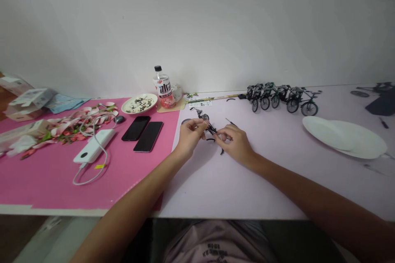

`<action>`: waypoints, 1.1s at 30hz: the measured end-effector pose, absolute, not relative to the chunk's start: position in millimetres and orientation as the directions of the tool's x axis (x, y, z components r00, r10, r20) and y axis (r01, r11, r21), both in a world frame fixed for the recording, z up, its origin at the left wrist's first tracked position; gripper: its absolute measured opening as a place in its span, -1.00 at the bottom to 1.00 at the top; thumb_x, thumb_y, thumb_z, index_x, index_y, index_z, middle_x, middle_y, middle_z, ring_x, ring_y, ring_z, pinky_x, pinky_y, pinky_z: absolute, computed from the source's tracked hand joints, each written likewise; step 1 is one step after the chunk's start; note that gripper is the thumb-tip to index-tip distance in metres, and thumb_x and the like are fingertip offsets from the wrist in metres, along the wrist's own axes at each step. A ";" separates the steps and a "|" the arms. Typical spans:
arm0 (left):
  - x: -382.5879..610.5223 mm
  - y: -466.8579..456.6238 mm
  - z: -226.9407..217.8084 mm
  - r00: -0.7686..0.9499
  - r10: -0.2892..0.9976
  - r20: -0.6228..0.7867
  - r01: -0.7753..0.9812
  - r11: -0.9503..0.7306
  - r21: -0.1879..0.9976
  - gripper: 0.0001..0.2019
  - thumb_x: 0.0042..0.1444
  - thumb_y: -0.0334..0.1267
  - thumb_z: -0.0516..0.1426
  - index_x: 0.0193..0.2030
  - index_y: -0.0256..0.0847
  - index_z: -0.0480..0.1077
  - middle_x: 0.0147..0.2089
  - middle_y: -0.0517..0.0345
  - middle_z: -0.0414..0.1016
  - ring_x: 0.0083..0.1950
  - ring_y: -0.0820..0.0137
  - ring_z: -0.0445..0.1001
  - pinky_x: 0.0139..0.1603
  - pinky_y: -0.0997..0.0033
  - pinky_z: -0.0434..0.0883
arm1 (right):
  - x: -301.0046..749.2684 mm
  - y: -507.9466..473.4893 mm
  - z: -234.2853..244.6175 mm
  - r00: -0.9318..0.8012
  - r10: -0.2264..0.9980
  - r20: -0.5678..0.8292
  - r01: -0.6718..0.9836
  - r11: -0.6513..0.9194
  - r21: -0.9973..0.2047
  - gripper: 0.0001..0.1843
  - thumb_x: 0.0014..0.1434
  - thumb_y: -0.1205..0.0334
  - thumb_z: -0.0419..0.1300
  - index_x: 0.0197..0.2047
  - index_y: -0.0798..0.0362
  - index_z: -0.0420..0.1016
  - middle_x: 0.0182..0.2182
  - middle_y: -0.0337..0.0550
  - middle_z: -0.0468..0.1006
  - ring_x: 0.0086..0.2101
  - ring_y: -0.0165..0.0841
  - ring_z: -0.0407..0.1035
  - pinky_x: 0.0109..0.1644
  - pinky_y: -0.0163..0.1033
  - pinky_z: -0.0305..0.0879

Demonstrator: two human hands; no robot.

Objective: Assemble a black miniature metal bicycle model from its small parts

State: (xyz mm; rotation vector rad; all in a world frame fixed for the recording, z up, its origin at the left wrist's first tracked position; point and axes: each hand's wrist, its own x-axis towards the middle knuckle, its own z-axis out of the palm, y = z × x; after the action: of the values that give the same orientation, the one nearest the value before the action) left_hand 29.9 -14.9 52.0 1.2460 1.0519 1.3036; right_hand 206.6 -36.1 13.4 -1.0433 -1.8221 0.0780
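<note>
Between my hands, above the pale table, is a partly built miniature bicycle [211,129], dark with a silvery handlebar end pointing up and left. My left hand [191,134] pinches it from the left with thumb and forefinger. On the other side, the closed fingertips of my right hand [236,143] grip its lower right end. Part of a small black wheel [186,121] shows behind my left hand. A thin dark tool, probably a screwdriver [230,121], sticks out just beyond my right hand. Small curved black pieces [221,152] lie below the bicycle.
Several finished miniature bicycles [279,96] stand at the back right. White plates [354,137] lie further right. Leftward are two phones [148,136], a white power bank [94,146] with its cable, a bowl [139,111], a drink bottle [164,90] and scattered artificial petals [69,127].
</note>
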 end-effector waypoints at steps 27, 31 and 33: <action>37.5 -21.4 42.0 -0.036 0.973 0.228 -0.058 -0.229 0.972 -0.56 -0.01 0.07 0.39 -0.20 -0.25 0.46 -0.23 0.06 0.59 -0.37 0.35 0.63 -0.48 0.48 0.50 | 207.6 -37.7 15.3 -0.089 0.702 0.707 0.478 0.653 -0.588 -0.85 0.25 0.17 0.28 -0.37 -0.03 0.52 -0.53 -0.26 0.40 -0.50 -0.36 0.29 -0.37 -0.21 0.32; 35.9 -20.5 40.9 -0.035 0.970 0.241 -0.051 -0.243 0.969 -0.57 0.01 0.06 0.39 -0.18 -0.24 0.46 -0.23 0.08 0.58 -0.39 0.37 0.62 -0.51 0.50 0.47 | 213.1 -34.5 15.7 -0.145 0.704 0.695 0.476 0.666 -0.574 -0.86 0.26 0.13 0.31 -0.32 -0.03 0.54 -0.49 -0.24 0.44 -0.44 -0.33 0.33 -0.32 -0.19 0.34; 34.2 -19.1 40.3 -0.034 0.966 0.256 -0.040 -0.257 0.966 -0.57 0.03 0.07 0.38 -0.17 -0.24 0.46 -0.22 0.08 0.58 -0.38 0.38 0.62 -0.49 0.50 0.48 | 217.7 -33.0 16.4 -0.199 0.727 0.658 0.526 0.645 -0.554 -0.85 0.27 0.10 0.31 -0.30 -0.03 0.55 -0.47 -0.23 0.48 -0.41 -0.32 0.37 -0.27 -0.18 0.35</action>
State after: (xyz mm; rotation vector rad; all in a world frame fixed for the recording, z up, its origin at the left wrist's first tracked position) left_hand 34.2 -19.1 40.3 1.3492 1.0633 1.4403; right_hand 217.7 -33.0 16.4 -0.9937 -1.8686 0.2530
